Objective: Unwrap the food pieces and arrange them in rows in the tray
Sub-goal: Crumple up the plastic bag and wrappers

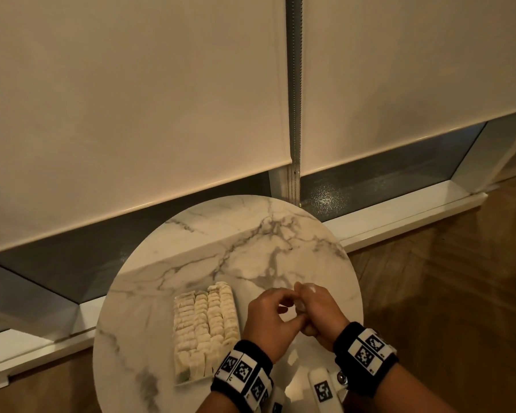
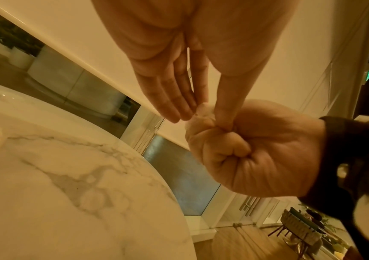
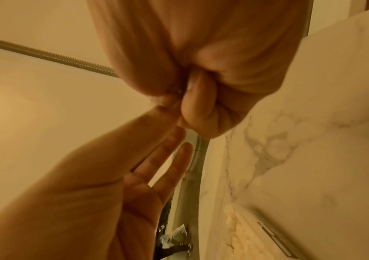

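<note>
Marble table [image 1: 251, 248] carries the tray [image 1: 181, 383], filled with rows of food pieces [image 1: 204, 326]. Beside it, left hand [image 1: 270, 323] and right hand [image 1: 318, 312] meet, fingers pinching one wrapped piece [image 1: 300, 307], probably to peel it.

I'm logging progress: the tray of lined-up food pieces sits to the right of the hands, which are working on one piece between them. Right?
Not quite. In the head view the tray of food pieces lies to the left of the hands, not the right. The rest holds: the left hand and right hand meet over the table, working one small piece between them.
</note>
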`<action>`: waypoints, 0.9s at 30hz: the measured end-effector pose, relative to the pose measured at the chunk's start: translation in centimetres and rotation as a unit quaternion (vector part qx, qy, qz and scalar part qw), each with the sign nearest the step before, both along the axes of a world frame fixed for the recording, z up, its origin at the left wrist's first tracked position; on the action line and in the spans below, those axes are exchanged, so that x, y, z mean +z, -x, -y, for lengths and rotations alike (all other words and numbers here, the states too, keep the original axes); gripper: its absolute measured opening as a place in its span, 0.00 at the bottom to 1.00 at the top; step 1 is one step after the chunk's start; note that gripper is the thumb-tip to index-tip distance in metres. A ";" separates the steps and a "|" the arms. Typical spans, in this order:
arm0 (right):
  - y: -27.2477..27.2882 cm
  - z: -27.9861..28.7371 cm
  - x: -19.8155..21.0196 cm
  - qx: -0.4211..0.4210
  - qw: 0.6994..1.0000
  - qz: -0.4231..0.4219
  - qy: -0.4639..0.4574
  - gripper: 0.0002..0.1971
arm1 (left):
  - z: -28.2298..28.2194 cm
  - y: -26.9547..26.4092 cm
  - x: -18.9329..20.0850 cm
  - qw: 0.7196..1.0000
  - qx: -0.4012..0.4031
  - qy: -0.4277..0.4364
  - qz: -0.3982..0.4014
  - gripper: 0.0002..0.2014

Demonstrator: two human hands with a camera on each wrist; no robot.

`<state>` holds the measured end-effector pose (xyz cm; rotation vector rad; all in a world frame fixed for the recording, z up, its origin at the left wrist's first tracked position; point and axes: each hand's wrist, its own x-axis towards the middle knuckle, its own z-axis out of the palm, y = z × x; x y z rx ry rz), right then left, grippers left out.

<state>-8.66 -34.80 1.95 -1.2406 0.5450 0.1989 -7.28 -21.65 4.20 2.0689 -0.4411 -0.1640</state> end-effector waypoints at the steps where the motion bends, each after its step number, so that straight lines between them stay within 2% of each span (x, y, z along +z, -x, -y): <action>1: -0.1 -0.4 0.1 0.004 1.000 0.003 0.003 0.18 | -0.3 -0.2 -0.1 1.000 -0.004 -0.006 0.013 0.13; 5: -0.8 -1.8 0.3 0.020 0.999 0.032 0.015 0.15 | -1.5 -0.8 0.0 0.998 -0.010 -0.013 0.058 0.10; 11: -2.1 -5.0 1.3 0.054 0.998 0.022 0.005 0.26 | -3.6 -2.4 -0.8 0.996 -0.017 -0.053 0.070 0.04; 14: -2.7 -6.3 0.6 0.020 1.000 0.002 0.012 0.28 | -4.7 -2.7 -1.4 0.989 -0.049 -0.090 0.103 0.05; 17: -3.3 -7.2 -0.2 -0.006 0.997 0.039 0.071 0.21 | -5.7 -2.8 -2.1 0.979 -0.088 -0.117 0.144 0.06; 20: -3.8 -8.0 0.3 0.019 0.988 0.056 0.141 0.15 | -6.8 -3.0 -2.0 0.983 -0.087 -0.083 0.137 0.08; 24: -4.9 -9.1 0.6 -0.027 0.998 0.029 0.051 0.15 | -8.4 -3.7 -1.5 0.994 -0.057 -0.002 0.088 0.14; 27: -5.5 -10.3 0.3 -0.061 0.998 0.004 -0.030 0.12 | -9.5 -4.3 -1.4 0.996 -0.050 -0.006 0.071 0.24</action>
